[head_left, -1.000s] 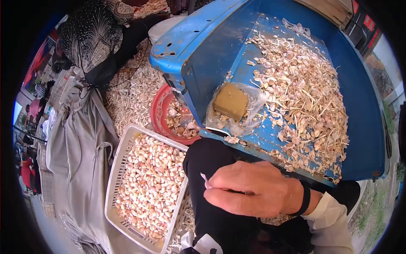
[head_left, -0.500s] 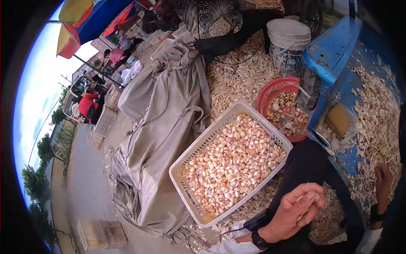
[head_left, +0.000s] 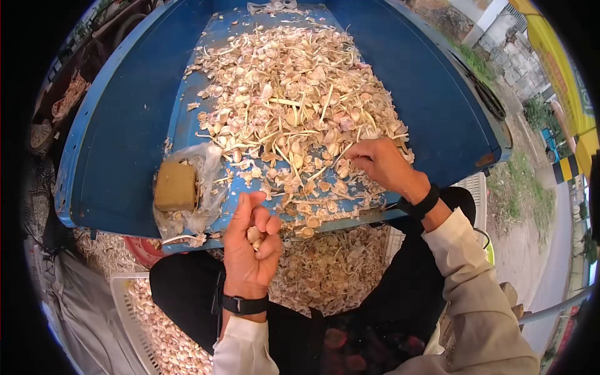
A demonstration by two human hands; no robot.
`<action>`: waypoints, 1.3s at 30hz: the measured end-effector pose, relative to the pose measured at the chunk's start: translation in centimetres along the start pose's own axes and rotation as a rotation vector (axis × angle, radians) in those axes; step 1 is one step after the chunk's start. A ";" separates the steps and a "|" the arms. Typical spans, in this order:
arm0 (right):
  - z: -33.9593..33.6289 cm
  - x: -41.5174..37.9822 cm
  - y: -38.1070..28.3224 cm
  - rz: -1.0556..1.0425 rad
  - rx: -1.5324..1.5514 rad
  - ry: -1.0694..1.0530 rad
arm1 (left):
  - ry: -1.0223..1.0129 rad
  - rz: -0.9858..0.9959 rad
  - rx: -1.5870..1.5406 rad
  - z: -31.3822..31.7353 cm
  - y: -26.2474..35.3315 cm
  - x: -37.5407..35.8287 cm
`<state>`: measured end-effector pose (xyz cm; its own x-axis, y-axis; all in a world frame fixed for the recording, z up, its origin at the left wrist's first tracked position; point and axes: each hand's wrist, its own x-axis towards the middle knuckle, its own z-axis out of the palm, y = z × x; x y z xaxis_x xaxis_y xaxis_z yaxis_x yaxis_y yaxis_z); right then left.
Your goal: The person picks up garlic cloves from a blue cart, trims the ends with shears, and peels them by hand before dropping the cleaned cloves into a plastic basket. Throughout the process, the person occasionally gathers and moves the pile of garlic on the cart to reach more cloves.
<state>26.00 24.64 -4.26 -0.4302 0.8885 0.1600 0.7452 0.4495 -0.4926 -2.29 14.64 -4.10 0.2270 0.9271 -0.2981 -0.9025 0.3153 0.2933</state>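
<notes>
My left hand is raised near the front edge of a blue metal bed, palm up, fingers curled around a few garlic cloves. My right hand reaches to the right side of a heap of garlic cloves, skins and stalks on the bed. Its fingers are drawn together against the heap, and their tips hide whatever is between them. Both wrists wear dark bands. At the lower left, a pale plastic crate holds many garlic cloves, partly behind my leg.
A tan block lies in a clear plastic bag at the bed's left front. Blue side walls rise around the heap. Garlic waste covers the ground between my legs. A red basin and grey cloth show at left.
The view has swung right from the crate to the blue bed. My left hand still holds cloves in curled fingers; my right hand still works at the heap.
</notes>
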 end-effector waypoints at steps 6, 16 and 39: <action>3.3 3.1 0.0 -0.145 -0.269 -0.110 | 0.072 -0.016 0.273 -0.7 -2.5 0.6; 4.1 3.4 0.3 -0.214 -0.054 -0.046 | 0.132 0.060 0.420 -2.0 -4.5 2.8; 2.7 1.4 -1.7 -0.063 -0.031 0.274 | 0.028 0.125 0.056 -3.3 -3.7 2.6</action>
<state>22.77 24.86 -5.56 -0.3252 0.8489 0.4166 0.7387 0.5031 -0.4485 0.44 15.19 -8.94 0.1030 0.9543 -0.2806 -0.9010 0.2091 0.3802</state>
